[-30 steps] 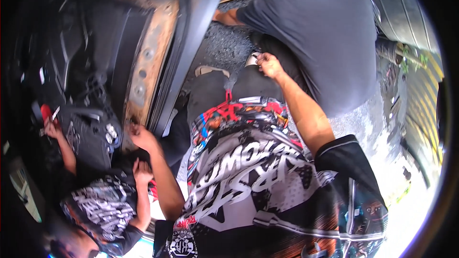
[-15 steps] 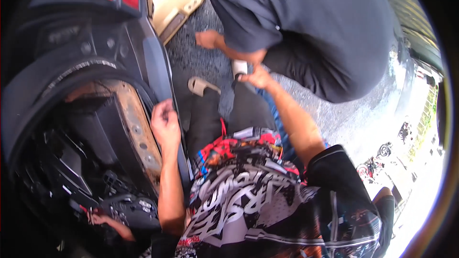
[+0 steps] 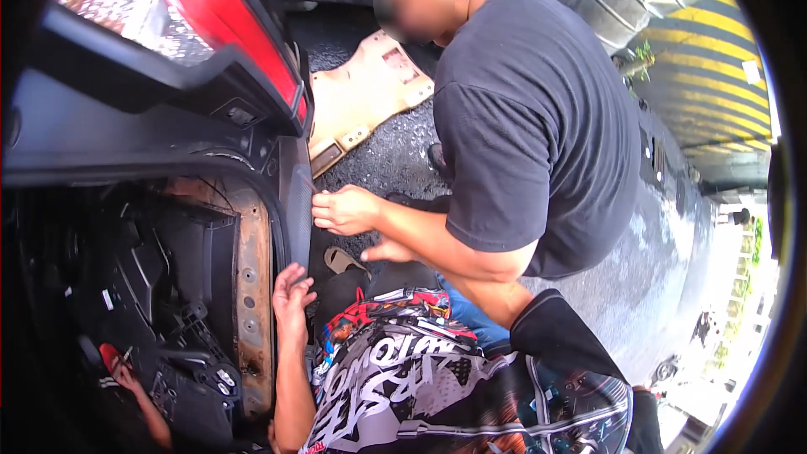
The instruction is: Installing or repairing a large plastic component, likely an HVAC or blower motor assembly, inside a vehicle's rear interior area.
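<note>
My left hand [image 3: 292, 294] is raised beside the rear sill of a dark car's open boot [image 3: 296, 210], its fingers loosely apart with nothing in them. My right hand [image 3: 385, 250] lies over my knees, mostly covered by a co-worker's forearm. Its visible fingers look stretched out, and I see nothing in them. Just beyond, the co-worker's hand [image 3: 346, 210] pinches a thin dark piece, too small to name, close to the sill's outer edge. A tan sandal-like piece [image 3: 345, 261] is near my feet.
The co-worker in a dark T-shirt [image 3: 538, 109] crouches close at the right. Behind lies a tan moulded panel [image 3: 370, 88] on the asphalt. A red tail light [image 3: 210, 13] overhangs at upper left. Another arm [image 3: 143, 399] shows at lower left, by the boot's rusty metal strip [image 3: 250, 286].
The view has shifted upward. The co-worker's hand now reaches to the sill, across my right arm. A white object seen beside my right hand is out of sight. My left hand's fingers have spread.
</note>
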